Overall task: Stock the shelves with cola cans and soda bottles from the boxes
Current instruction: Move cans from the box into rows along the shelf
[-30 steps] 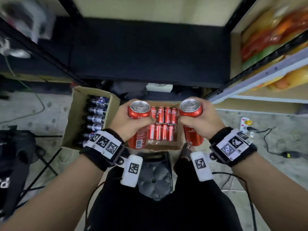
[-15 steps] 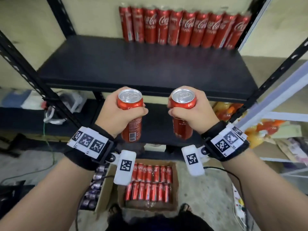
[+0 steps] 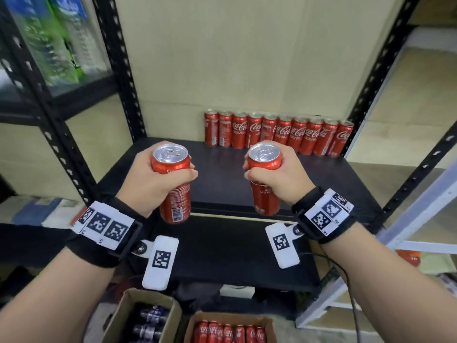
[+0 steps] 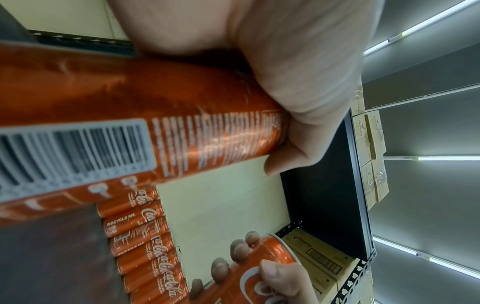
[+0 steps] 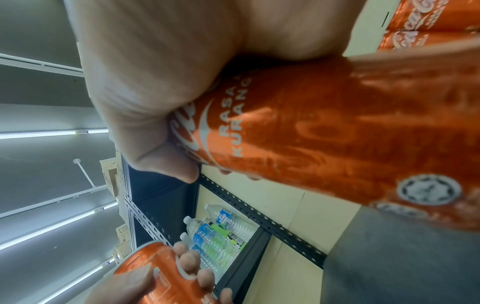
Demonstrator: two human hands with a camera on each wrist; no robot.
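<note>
My left hand (image 3: 158, 179) grips an upright red cola can (image 3: 173, 184) over the front left of the black shelf (image 3: 222, 179). My right hand (image 3: 277, 179) grips a second red cola can (image 3: 265, 179) over the shelf's middle front. A row of several cola cans (image 3: 277, 132) stands along the shelf's back right against the wall. The left wrist view shows the left-hand can (image 4: 130, 115) with its barcode, the right wrist view the right-hand can (image 5: 324, 133). On the floor below sit a cardboard box of cola cans (image 3: 230, 330) and a box of bottles (image 3: 146, 320).
Black perforated uprights (image 3: 116, 70) frame the shelf bay. Water bottles (image 3: 54, 38) stand on the neighbouring upper shelf at left. A lower black shelf (image 3: 235, 253) lies under the hands. A white rack (image 3: 420, 206) stands at right, with a cable on the floor.
Both hands have risen from the floor boxes up to the shelf with a can each. My view has tilted up, so the can row now sits at mid-height.
</note>
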